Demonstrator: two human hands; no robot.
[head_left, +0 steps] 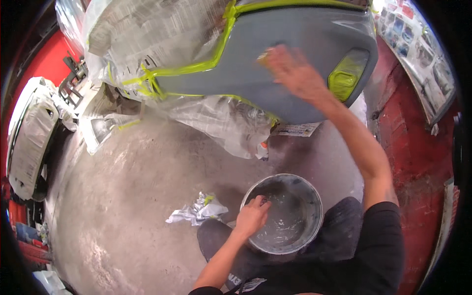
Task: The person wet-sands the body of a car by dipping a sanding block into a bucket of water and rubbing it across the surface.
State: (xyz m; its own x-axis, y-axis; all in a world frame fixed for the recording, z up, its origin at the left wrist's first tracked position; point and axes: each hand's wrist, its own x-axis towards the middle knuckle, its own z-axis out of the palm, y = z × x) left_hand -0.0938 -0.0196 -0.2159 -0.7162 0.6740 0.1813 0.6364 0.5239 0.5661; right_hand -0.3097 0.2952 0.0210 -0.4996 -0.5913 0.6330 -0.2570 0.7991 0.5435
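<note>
A primer-grey car body panel fills the upper middle, edged with yellow-green masking tape. My right hand, smeared by motion, presses against this panel. A yellowish edge of a thin pad shows under its fingertips. Between my knees stands a round bucket with cloudy grey water inside. Over the bucket's left side, my left hand has its fingers curled together. Something small and dark shows at those fingertips, too unclear to name. To the right of my right hand, yellow-green tape covers a recessed light.
Masking paper and plastic sheeting cover the car at upper left and hang below the panel. Crumpled paper lies on the concrete floor left of the bucket. A paper-covered bumper stands far left; another part leans at right.
</note>
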